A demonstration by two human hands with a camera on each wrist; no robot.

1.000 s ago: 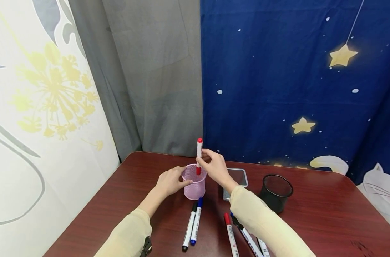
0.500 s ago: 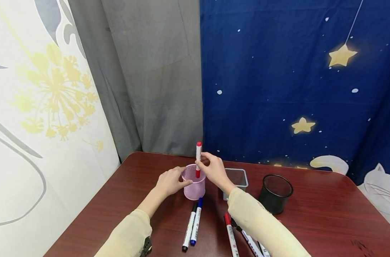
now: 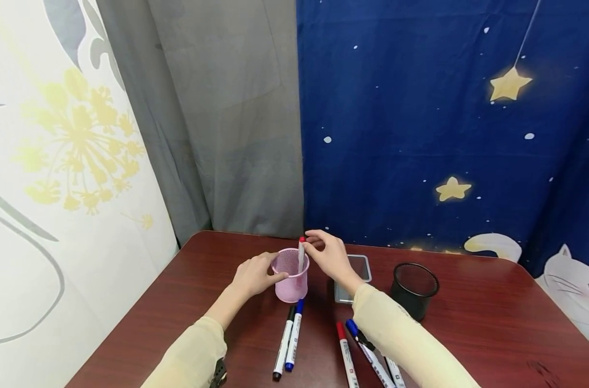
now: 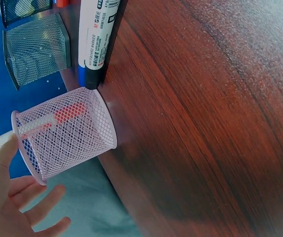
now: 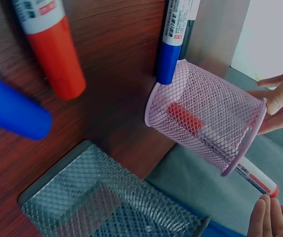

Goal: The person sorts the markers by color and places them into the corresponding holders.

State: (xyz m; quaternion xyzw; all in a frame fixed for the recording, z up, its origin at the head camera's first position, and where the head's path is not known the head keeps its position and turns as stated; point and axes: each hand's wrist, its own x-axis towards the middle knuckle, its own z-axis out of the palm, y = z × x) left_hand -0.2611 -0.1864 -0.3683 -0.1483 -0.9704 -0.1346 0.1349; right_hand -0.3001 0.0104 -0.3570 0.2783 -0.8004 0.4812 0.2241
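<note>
A pink mesh pen cup (image 3: 290,291) stands upright near the middle of the table. My left hand (image 3: 253,275) holds it at the rim, thumb on the near side and index finger toward the back. Inside the cup leans a white whiteboard marker (image 3: 301,257) with red ends. Its red cap points down, showing through the mesh in the left wrist view, and its upper end sticks out above the rim. Beside that upper end is my right hand (image 3: 329,257), fingers loosely extended; the left wrist view shows a gap between its fingers and the marker.
A black marker (image 3: 283,345) and a blue marker (image 3: 294,339) lie side by side before the cup. Further right lie a red marker (image 3: 347,358) and a blue marker (image 3: 372,358), partly under the right sleeve. Behind are a grey mesh box (image 3: 362,267) and a black mesh cup (image 3: 413,304).
The red-ended marker has gone down deeper into the pink cup, and my right hand has let go of it. My left hand keeps its place on the rim.
</note>
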